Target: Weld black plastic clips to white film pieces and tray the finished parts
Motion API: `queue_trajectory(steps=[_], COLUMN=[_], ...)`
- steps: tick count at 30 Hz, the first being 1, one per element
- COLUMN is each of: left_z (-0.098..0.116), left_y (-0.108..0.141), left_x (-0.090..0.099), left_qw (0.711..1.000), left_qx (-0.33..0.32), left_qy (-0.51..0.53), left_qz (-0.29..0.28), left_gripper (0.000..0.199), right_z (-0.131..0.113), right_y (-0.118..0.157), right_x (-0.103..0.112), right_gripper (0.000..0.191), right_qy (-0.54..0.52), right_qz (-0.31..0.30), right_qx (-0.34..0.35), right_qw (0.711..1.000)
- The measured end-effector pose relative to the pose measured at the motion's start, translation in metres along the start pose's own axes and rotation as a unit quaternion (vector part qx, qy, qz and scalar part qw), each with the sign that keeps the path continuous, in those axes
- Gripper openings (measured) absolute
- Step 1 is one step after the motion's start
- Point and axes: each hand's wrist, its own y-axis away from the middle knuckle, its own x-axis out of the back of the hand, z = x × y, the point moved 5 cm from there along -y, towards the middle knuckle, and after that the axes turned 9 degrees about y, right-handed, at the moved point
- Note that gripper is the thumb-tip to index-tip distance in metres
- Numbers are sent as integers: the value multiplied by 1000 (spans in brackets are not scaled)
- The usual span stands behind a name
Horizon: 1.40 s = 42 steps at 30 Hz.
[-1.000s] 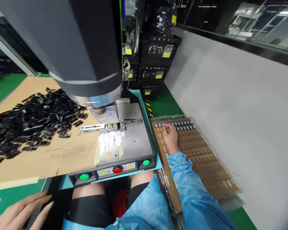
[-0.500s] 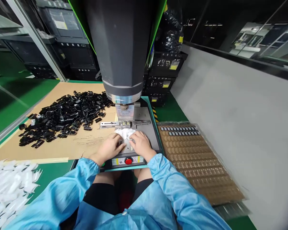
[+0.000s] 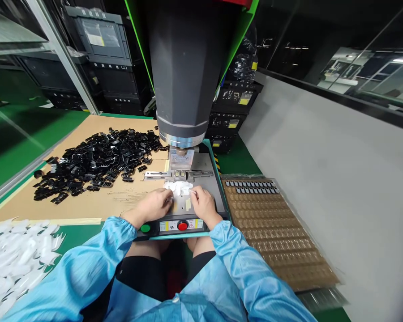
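Several thin white plastic pieces (image 3: pixel 180 188) lie on the metal base plate (image 3: pixel 201 156) of a bench press, in front of its metal fixture (image 3: pixel 179 173). My right hand (image 3: pixel 205 206) is closed at the right end of these pieces, thumb and finger pinching one white piece. At their left end is my left hand (image 3: pixel 152 205), its fingers curled together by the white pieces; what its fingertips hold is hidden. Above the fixture hangs the press head (image 3: pixel 181 158).
A heap of black plastic parts (image 3: pixel 104 156) covers the cardboard at left. White pieces (image 3: pixel 16 259) are piled front left. Red (image 3: pixel 182 226) and green (image 3: pixel 145 228) buttons sit on the press front. At right lies a clear tray (image 3: pixel 272 232) with rows of parts at its far end.
My right hand has drawn slightly right, with its fingers now pinching a white piece. My left hand stays by the white pieces. The view has shifted a little, uncovering the green button.
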Motion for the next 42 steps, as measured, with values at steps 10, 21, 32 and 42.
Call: queue_trajectory(steps=[10, 21, 32, 42], left_z=[8, -12, -25, -9], left_y=[-10, -20, -72, -65], left_x=[-4, 29, 9, 9], left_qw=[993, 984, 977, 987], left_qx=[-17, -68, -105, -91], left_qy=[-113, 33, 88, -33], left_qz=[-24, 161, 163, 128], left_gripper=[24, 17, 28, 29], right_z=[-2, -14, -34, -36], right_y=[1, -62, -60, -61], right_x=[7, -6, -8, -6], right_gripper=[27, 27, 48, 49], right_qy=[-54, 68, 155, 172], right_qz=[63, 47, -30, -28], right_qx=[39, 33, 49, 61], right_qw=[996, 996, 986, 983])
